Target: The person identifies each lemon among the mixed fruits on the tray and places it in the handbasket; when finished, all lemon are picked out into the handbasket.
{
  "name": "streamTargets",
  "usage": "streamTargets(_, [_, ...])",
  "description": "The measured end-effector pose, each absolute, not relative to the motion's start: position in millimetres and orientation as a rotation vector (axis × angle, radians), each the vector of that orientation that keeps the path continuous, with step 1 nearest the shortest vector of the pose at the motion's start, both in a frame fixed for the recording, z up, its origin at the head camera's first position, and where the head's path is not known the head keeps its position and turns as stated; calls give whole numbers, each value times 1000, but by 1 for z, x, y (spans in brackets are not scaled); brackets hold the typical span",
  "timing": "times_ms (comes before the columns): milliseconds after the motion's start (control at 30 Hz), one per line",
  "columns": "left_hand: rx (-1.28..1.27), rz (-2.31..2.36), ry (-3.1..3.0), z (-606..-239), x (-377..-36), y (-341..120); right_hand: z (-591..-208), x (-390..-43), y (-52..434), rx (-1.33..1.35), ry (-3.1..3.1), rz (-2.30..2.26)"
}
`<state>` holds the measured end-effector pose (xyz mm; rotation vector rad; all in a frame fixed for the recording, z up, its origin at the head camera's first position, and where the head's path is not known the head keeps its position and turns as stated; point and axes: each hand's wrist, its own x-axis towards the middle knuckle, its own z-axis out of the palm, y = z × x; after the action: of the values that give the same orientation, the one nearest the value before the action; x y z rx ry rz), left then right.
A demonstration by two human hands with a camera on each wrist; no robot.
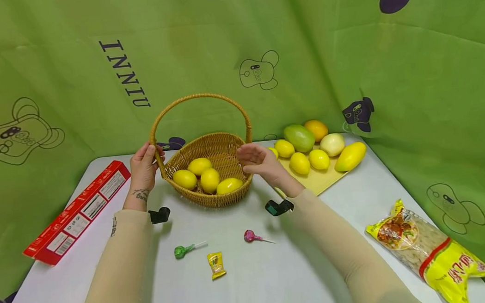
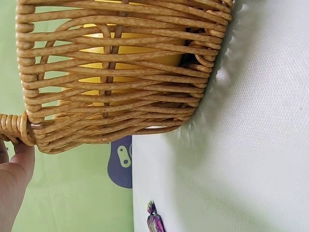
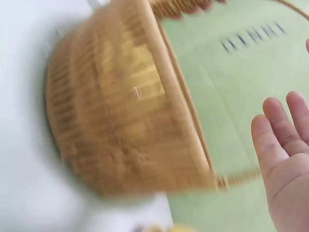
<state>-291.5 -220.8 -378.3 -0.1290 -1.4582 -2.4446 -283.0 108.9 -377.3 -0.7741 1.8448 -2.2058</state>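
Wicker basket (image 1: 210, 165) sits mid-table on the grey table (image 1: 275, 279), four yellow lemons (image 1: 208, 179) lying inside. Left hand (image 1: 143, 169) grips the basket's handle (image 1: 199, 98) at its left base, fingers curled round the cane (the left wrist view shows only a fingertip against the handle joint). Right hand (image 1: 257, 159) hovers empty at the basket's right rim, fingers straight and loosely spread, palm turned toward the basket; the right wrist view, blurred, confirms the spread fingers (image 3: 285, 145) apart from the weave.

Right of the basket: yellow board (image 1: 323, 179) carrying more lemons and other fruit. Near edge of the table: green lollipop (image 1: 183, 250), pink lollipop (image 1: 252, 236), small yellow sachet (image 1: 217, 264). Far left, red box (image 1: 77, 212); far right, yellow noodle packet (image 1: 432, 251). Green printed cloth (image 1: 344, 48) forms the backdrop.
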Motion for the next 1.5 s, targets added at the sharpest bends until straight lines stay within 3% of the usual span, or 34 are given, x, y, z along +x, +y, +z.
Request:
streamTargets(233, [-132, -2446, -1450, -379, -291, -221, -387, -290, 167, -574, 1870, -2566])
streamTargets(400, [-142, -2434, -1461, -380, -292, -221, -393, -297, 192, -252, 1914, -2837])
streamTargets(700, [-127, -2451, -1433, -381, -292, -220, -419, -309, 208, 243, 2220, -2785])
streamTargets(1500, [-131, -2438, -1481, -380, -292, -221, -447, -319, 206, 591, 2451, -2325])
